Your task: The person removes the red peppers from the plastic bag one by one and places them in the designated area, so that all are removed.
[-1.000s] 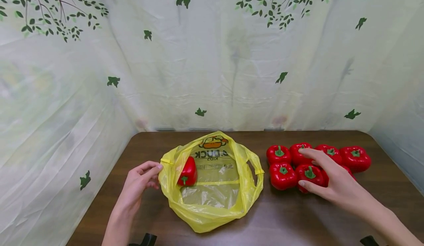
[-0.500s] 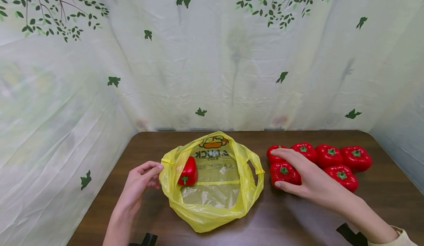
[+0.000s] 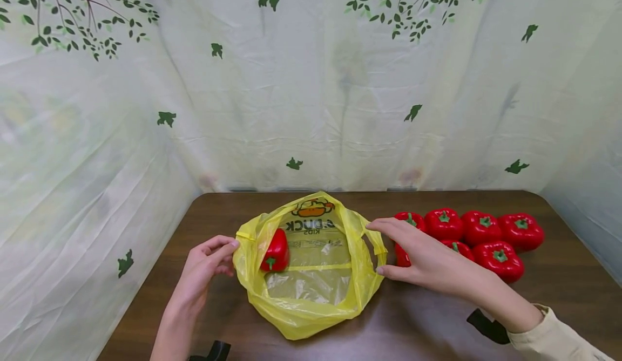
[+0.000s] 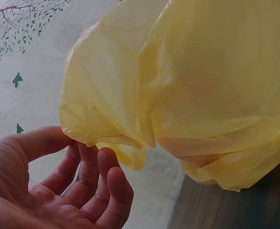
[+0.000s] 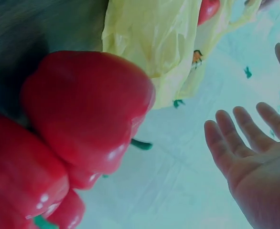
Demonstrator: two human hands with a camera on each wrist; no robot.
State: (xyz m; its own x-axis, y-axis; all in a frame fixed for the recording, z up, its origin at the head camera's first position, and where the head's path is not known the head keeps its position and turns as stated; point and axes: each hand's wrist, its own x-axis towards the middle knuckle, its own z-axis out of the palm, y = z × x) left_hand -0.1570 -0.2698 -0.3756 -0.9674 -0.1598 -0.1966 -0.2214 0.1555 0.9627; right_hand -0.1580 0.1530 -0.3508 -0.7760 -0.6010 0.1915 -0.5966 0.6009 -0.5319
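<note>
A yellow plastic bag (image 3: 301, 323) stands with its mouth spread wide, a printed duck logo on its inner back wall. Inside, against the left wall, lies one red bell pepper (image 3: 275, 250). My left hand (image 3: 209, 264) pinches the bag's left edge between thumb and index finger; the other fingers curl loosely below. My right hand (image 3: 432, 258) is at the bag's right handle, thumb and fingers apart. The right wrist view shows this hand (image 5: 259, 148) holding nothing. Partly behind it, several red bell peppers (image 3: 499, 258) with green stems sit in two rows.
The brown wooden table (image 3: 233, 318) carries everything. A pale curtain (image 3: 340, 107) with leaf prints rises behind the table and along both sides. Black wrist gear (image 3: 488, 326) shows under the right forearm, with more (image 3: 217, 350) near the left one.
My right hand has moved left from above the peppers to the bag's right handle, uncovering peppers behind it. The left hand, the bag and the pepper inside stay put.
</note>
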